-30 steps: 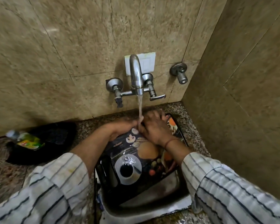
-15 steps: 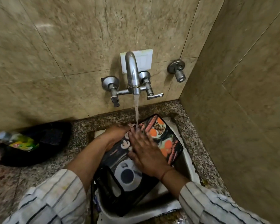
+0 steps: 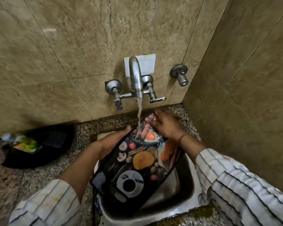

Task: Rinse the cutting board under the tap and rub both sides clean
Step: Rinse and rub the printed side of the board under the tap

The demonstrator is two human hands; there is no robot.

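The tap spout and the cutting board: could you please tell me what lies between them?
In the head view, only the running water stream falls from the tap spout onto the cutting board.

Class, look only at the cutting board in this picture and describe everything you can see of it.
The cutting board is a dark, glossy rectangle printed with food pictures: a fried egg, mushrooms, vegetables, a coffee cup. It is held tilted over the steel sink, far end raised under the tap, where the water stream strikes it. The left hand grips its left edge; the right hand holds the top end.
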